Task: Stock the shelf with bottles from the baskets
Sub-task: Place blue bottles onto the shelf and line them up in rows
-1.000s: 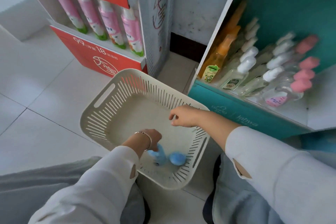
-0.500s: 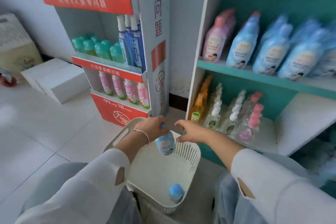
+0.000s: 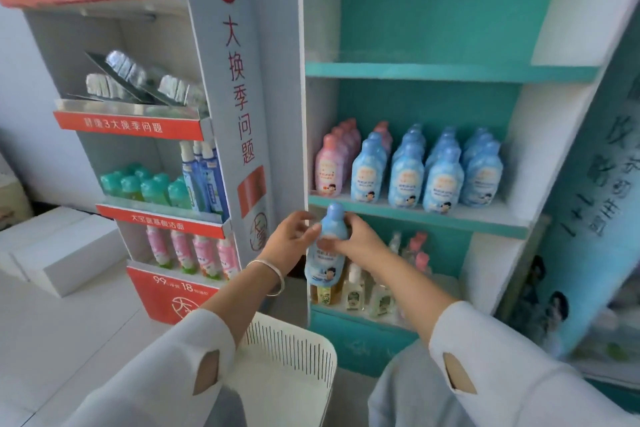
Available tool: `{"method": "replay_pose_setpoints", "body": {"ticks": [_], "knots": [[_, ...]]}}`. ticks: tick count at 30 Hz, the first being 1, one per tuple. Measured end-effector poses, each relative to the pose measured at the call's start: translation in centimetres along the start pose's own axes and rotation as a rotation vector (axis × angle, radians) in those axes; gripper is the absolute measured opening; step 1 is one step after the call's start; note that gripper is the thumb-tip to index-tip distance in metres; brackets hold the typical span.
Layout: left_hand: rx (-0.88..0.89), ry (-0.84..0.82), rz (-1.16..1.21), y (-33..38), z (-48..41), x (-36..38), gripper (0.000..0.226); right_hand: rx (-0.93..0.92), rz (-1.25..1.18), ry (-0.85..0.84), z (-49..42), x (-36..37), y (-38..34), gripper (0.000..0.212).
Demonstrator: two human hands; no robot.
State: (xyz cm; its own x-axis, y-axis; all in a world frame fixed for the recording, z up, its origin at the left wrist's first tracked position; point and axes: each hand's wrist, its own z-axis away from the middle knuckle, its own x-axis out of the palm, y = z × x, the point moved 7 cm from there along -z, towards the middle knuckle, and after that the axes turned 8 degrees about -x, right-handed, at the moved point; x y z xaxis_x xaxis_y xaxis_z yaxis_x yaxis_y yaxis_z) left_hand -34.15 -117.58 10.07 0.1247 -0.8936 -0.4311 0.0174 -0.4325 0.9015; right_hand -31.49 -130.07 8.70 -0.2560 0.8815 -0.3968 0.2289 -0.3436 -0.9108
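A light blue bottle point(image 3: 328, 250) with a rounded cap hangs upright between my hands, in front of the teal shelf unit's left post. My left hand point(image 3: 289, 241) pinches its neck from the left, thumb on the front. From the right, my right hand point(image 3: 360, 243) wraps its fingers round the bottle's body. Just above, the middle shelf board point(image 3: 433, 217) carries rows of matching blue bottles point(image 3: 405, 177) and a row of pink bottles point(image 3: 329, 166) at its left end. Below my arms on the floor is the white slotted basket point(image 3: 298, 347), its inside mostly hidden.
Small pump bottles point(image 3: 353, 295) fill the bottom shelf behind the held bottle. The shelf above point(image 3: 433, 71) holds nothing visible. A red and white display stand point(image 3: 166, 211) with green, blue and pink bottles is at left. White boxes point(image 3: 59, 253) lie on the tiled floor.
My left hand lifted the blue bottle out of the basket and up to the shelf front. My right hand came across and took hold of its body. The view tilted upward.
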Motion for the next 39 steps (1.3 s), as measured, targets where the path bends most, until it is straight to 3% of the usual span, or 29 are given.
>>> {"method": "replay_pose_setpoints", "body": {"ticks": [5, 7, 11, 20, 28, 39], "knots": [[-0.046, -0.222, 0.062, 1.9, 0.2, 5.2, 0.039, -0.056, -0.158, 0.145, 0.9, -6.2, -1.3, 0.049], [-0.038, -0.196, 0.123, 3.3, -0.3, 6.9, 0.036, -0.057, -0.130, 0.245, 1.3, -8.4, -1.3, 0.051], [0.006, -0.145, 0.151, 7.5, -1.2, 10.8, 0.050, 0.026, 0.175, 0.489, 2.8, -13.6, -1.0, 0.069], [0.241, -0.160, -0.190, 14.6, -2.7, 17.4, 0.063, 0.108, 0.337, 0.737, 4.5, -23.7, 0.8, 0.066], [0.264, -0.160, -0.305, 13.2, -4.0, 18.1, 0.051, 0.206, 0.557, 0.735, 1.6, -26.5, 3.5, 0.058], [0.235, -0.221, -0.360, 11.7, -5.2, 20.2, 0.055, 0.263, 0.575, 0.776, 0.1, -26.1, 6.4, 0.056]]}}
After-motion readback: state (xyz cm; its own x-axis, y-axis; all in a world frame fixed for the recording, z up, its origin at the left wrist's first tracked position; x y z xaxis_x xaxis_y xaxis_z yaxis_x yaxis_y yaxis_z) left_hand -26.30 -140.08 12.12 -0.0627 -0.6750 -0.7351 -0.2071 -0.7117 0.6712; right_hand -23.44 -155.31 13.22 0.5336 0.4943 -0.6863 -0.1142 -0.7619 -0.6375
